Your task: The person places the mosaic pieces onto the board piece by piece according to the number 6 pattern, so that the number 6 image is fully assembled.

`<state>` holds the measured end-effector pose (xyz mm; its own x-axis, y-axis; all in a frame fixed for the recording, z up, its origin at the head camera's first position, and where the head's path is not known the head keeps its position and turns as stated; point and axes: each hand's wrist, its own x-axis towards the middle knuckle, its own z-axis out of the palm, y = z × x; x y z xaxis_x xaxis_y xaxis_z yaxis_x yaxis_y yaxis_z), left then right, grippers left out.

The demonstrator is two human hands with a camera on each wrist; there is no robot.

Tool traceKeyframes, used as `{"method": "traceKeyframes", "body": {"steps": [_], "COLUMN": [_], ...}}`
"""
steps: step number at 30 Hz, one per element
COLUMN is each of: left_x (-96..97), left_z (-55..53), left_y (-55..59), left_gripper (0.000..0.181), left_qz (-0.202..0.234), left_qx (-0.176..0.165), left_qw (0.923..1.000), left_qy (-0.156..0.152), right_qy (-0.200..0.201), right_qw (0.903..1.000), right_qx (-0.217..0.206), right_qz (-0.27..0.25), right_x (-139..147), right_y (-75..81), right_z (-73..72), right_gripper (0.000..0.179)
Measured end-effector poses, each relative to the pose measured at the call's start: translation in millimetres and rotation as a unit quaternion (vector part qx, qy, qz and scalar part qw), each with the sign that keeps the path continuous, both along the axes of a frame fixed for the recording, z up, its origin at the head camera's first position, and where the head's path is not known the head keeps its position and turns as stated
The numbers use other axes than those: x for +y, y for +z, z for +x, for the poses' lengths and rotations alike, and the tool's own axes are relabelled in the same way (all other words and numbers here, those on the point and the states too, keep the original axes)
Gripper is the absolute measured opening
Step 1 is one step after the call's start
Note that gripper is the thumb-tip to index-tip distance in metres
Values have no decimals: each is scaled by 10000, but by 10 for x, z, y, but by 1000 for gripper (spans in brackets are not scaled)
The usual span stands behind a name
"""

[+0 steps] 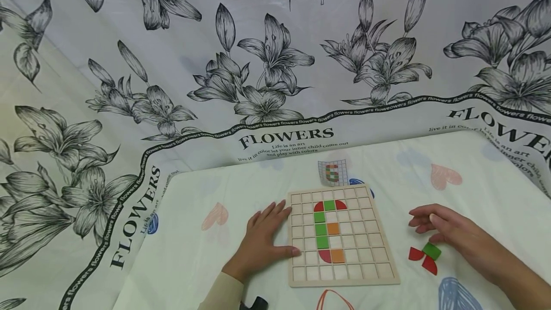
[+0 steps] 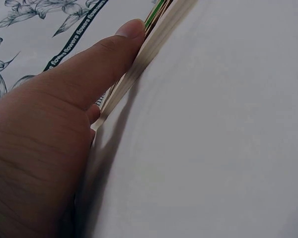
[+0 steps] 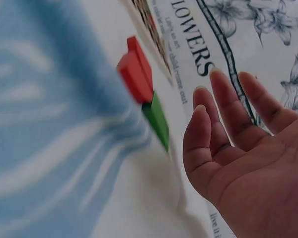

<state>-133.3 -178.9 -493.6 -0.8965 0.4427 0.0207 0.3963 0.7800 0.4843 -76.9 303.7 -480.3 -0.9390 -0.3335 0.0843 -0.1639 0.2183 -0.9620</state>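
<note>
My left hand [image 1: 265, 241] rests at the left side of a wooden grid board [image 1: 372, 240], thumb and fingertips touching its rim; the left wrist view shows the thumb [image 2: 114, 54] along that edge. Set in the cells are green square blocks [image 1: 320, 229], orange square blocks [image 1: 333, 228] and red quarter-round blocks [image 1: 325, 256]. Right of the board, my right hand [image 1: 456, 236] hovers with loosely bent fingers and holds nothing. Just beneath it lie a loose green block [image 1: 432, 251] and two red quarter-round blocks [image 1: 415, 253], also visible in the right wrist view.
Behind the board's far edge is a small card [image 1: 332, 172] printed with a coloured block pattern on a grid. An orange cord loop [image 1: 335, 293] and a black object [image 1: 258, 303] lie at the near side. Flower-printed cloth [image 1: 275, 71] rises behind the pale surface.
</note>
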Motion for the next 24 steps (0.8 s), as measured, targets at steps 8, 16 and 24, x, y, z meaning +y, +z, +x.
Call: {"method": "traceKeyframes", "body": {"steps": [8, 16, 24], "left_x": [9, 1, 7], "left_z": [3, 3, 3], "left_y": [-6, -4, 4], "left_gripper": [107, 107, 107], "left_qz": [-2, -35, -37], "left_qx": [-15, 40, 21], "left_qw": [10000, 10000, 10000], "left_qy": [12, 2, 24], "right_qy": [-130, -245, -338], "right_qw": [9992, 9951, 9811], "right_qx": [34, -248, 904], "right_qz": [388, 925, 1677], "right_x": [167, 201, 192], "right_y": [-108, -147, -242], "right_z": [33, 24, 59], "right_gripper": [36, 32, 38]}}
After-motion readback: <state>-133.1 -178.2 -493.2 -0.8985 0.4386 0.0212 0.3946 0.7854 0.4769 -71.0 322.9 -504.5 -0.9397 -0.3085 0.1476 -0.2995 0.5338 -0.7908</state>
